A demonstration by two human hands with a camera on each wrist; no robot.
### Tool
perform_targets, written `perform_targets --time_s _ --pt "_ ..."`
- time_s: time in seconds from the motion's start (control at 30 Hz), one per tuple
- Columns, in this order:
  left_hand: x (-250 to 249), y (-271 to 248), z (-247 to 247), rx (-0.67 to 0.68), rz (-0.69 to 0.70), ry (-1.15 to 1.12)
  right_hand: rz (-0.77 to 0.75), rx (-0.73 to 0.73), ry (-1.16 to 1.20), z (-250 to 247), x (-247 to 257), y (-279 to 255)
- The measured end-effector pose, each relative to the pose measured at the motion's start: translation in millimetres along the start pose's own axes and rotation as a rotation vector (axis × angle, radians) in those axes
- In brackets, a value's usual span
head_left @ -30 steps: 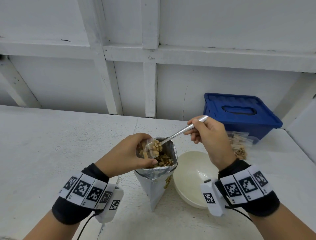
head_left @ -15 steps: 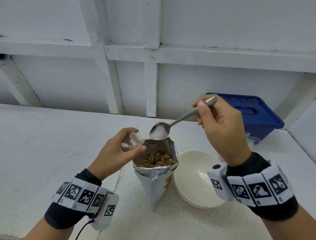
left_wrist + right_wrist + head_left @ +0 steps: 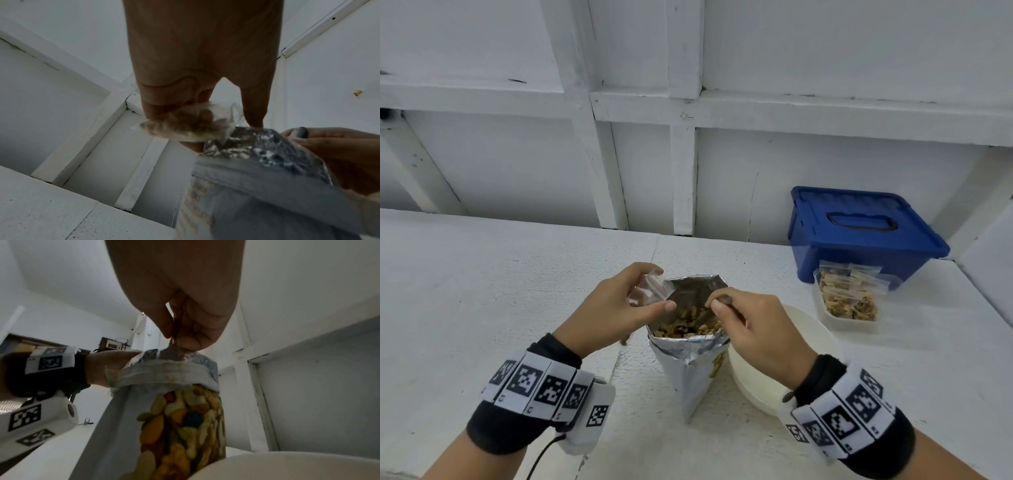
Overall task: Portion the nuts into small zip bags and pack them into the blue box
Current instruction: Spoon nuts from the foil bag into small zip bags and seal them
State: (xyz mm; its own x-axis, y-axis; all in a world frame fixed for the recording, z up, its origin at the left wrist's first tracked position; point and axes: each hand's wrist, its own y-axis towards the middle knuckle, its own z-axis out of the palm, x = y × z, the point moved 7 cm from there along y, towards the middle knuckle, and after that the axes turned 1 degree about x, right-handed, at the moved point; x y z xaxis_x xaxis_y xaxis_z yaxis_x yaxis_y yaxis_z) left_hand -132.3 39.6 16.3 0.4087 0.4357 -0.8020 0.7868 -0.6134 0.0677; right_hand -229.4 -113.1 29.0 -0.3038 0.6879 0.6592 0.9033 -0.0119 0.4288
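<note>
Landmark: foil nut pouch (image 3: 690,356), upright on the counter (image 3: 482,291).
- Right hand (image 3: 753,329), at pouch mouth: grip pinched on a spoon handle (image 3: 724,301); bowl of the spoon hidden inside.
- Left hand (image 3: 606,308), just left of mouth: grip pinching a small zip bag (image 3: 649,291), clear, partly filled. Likely light, limp, slippery; best held by the rim.
- White bowl (image 3: 815,342), right of pouch.
- Filled bags (image 3: 849,294) in clear tub, farther right.
- Blue box (image 3: 859,233), behind the tub, lidded.

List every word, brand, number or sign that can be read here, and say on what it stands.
No readable text in any view.
Wristbands: black-and-white square code markers only, no letters.
Nut bag: a printed picture of nuts; no words can be read.
Blue box: no label visible.
</note>
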Motion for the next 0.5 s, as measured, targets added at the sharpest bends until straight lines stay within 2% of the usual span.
perform_targets --time_s 0.23,0.4,0.5 --pt "-3 1 0 0.002 0.034 0.016 0.355 -0.147 0.286 -19 -29 -1" --pt "-7 0 -3 0.014 0.062 0.035 0.538 -0.258 0.412 -28 -50 -8" --pt "-10 -1 -6 0.033 0.072 0.074 0.578 -0.300 0.472 -36 -57 -9"
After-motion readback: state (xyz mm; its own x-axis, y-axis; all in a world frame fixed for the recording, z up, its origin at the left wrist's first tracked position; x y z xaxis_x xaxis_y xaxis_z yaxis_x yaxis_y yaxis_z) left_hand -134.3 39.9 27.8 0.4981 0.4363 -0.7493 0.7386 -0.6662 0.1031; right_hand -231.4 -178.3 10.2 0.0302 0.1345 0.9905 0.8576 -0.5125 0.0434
